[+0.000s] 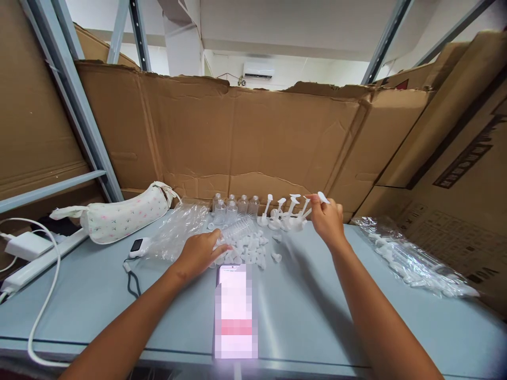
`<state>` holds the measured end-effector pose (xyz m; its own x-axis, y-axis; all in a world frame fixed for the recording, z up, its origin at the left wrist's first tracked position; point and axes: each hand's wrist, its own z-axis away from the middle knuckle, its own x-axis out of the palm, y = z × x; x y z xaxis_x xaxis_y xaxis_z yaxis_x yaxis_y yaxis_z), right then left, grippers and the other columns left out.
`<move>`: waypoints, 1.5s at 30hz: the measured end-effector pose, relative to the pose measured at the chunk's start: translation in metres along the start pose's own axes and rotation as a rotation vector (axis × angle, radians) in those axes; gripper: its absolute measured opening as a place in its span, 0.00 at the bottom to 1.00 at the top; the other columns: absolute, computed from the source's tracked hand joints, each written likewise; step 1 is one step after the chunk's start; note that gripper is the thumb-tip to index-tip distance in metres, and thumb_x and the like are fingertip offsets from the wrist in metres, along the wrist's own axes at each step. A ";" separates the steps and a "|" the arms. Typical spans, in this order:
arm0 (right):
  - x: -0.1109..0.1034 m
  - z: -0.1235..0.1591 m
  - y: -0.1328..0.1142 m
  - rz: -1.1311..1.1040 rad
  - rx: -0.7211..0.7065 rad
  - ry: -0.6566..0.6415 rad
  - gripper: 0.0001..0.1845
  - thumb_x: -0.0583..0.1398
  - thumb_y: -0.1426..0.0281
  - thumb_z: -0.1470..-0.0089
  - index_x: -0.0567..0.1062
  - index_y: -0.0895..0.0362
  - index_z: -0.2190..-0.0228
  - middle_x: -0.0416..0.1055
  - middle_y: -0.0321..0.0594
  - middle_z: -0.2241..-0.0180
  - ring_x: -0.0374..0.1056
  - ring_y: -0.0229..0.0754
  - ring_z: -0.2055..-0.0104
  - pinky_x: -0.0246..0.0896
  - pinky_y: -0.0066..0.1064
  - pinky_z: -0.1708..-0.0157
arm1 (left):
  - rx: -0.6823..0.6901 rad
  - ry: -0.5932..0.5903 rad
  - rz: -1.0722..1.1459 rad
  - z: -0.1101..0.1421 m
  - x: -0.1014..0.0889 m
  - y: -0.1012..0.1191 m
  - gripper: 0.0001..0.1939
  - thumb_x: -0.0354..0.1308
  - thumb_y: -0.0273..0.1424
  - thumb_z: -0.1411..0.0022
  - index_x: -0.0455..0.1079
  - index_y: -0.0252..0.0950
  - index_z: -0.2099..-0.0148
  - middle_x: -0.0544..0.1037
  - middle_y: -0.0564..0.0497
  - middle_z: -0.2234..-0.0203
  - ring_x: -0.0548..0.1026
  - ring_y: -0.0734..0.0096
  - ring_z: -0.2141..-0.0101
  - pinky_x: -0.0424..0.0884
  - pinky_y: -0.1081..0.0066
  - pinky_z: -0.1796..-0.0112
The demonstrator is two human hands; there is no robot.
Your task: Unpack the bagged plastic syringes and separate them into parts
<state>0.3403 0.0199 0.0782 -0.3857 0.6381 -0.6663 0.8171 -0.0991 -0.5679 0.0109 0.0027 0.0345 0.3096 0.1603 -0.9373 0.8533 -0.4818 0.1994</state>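
My left hand is closed around the near end of a clear plastic bottle, tilted on its side above a heap of small white plastic pieces. Raised at the right, my right hand pinches a white pump top; its lower part is hidden behind the fingers. Just left of that hand, several white pump tops stand together on the grey table. Several clear bottles stand upright behind the bottle in my left hand.
A phone lies in front of the heap. To the left are a clear plastic bag, a small white device, a floral pouch and a power strip. A bag of white parts lies right. Cardboard walls the back.
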 end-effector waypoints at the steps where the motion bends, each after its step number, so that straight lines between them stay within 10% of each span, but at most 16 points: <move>1: -0.001 -0.005 0.006 0.111 0.036 -0.001 0.39 0.36 0.47 0.42 0.76 0.60 0.61 0.71 0.57 0.58 0.65 0.55 0.53 0.57 0.36 0.63 | -0.001 -0.002 0.005 0.000 0.000 0.000 0.18 0.46 0.48 0.37 0.65 0.39 0.63 0.77 0.51 0.75 0.76 0.59 0.69 0.60 0.70 0.73; 10: 0.029 -0.031 0.052 0.115 0.138 -0.274 0.19 0.50 0.64 0.40 0.75 0.62 0.69 0.71 0.45 0.83 0.69 0.44 0.77 0.56 0.31 0.74 | 0.011 0.004 -0.036 0.000 0.001 0.002 0.18 0.46 0.48 0.37 0.66 0.39 0.61 0.76 0.49 0.71 0.75 0.60 0.68 0.61 0.70 0.71; 20: 0.023 -0.029 0.054 0.122 0.203 -0.318 0.12 0.58 0.65 0.48 0.74 0.61 0.71 0.72 0.46 0.81 0.68 0.45 0.78 0.56 0.31 0.78 | -0.028 0.040 -0.011 -0.002 0.006 -0.001 0.17 0.49 0.47 0.38 0.68 0.40 0.57 0.77 0.49 0.69 0.75 0.61 0.65 0.64 0.69 0.66; 25: 0.002 -0.009 0.024 0.069 0.134 -0.408 0.21 0.55 0.55 0.46 0.75 0.60 0.70 0.74 0.48 0.75 0.68 0.43 0.77 0.59 0.31 0.78 | 0.018 0.033 -0.035 -0.002 0.007 0.000 0.18 0.49 0.48 0.38 0.68 0.39 0.59 0.77 0.48 0.67 0.75 0.61 0.66 0.64 0.69 0.67; 29: -0.002 0.027 -0.024 -0.446 0.019 -0.732 0.30 0.51 0.46 0.46 0.71 0.55 0.54 0.73 0.48 0.60 0.72 0.41 0.71 0.65 0.30 0.76 | 0.137 0.027 -0.159 0.000 0.005 0.009 0.17 0.50 0.47 0.38 0.68 0.37 0.63 0.77 0.47 0.70 0.74 0.62 0.66 0.64 0.69 0.66; 34: 0.009 0.067 -0.065 -0.532 -0.167 -1.137 0.27 0.54 0.47 0.47 0.70 0.53 0.55 0.70 0.37 0.74 0.66 0.36 0.80 0.58 0.27 0.82 | 0.293 0.023 -0.189 0.006 0.005 0.017 0.20 0.48 0.48 0.38 0.66 0.36 0.67 0.76 0.44 0.72 0.74 0.60 0.67 0.63 0.68 0.67; 40: 0.004 0.077 -0.069 -0.399 -0.783 -0.788 0.15 0.60 0.64 0.47 0.71 0.52 0.56 0.70 0.38 0.64 0.65 0.39 0.66 0.63 0.31 0.68 | 0.183 -0.205 0.360 0.008 -0.001 0.015 0.26 0.43 0.55 0.39 0.63 0.37 0.70 0.74 0.50 0.75 0.71 0.66 0.72 0.62 0.70 0.70; 45: -0.002 0.086 -0.080 -0.079 -1.164 -0.407 0.19 0.52 0.79 0.44 0.68 0.50 0.53 0.68 0.42 0.53 0.60 0.46 0.50 0.57 0.41 0.53 | 0.142 -0.564 1.039 0.004 -0.002 0.010 0.33 0.34 0.65 0.48 0.47 0.39 0.79 0.49 0.60 0.86 0.49 0.78 0.83 0.50 0.72 0.80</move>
<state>0.2389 -0.0388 0.0834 -0.3866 0.3065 -0.8698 0.5994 0.8003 0.0156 0.0172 -0.0060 0.0373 0.5669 -0.7477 -0.3459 0.2374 -0.2538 0.9377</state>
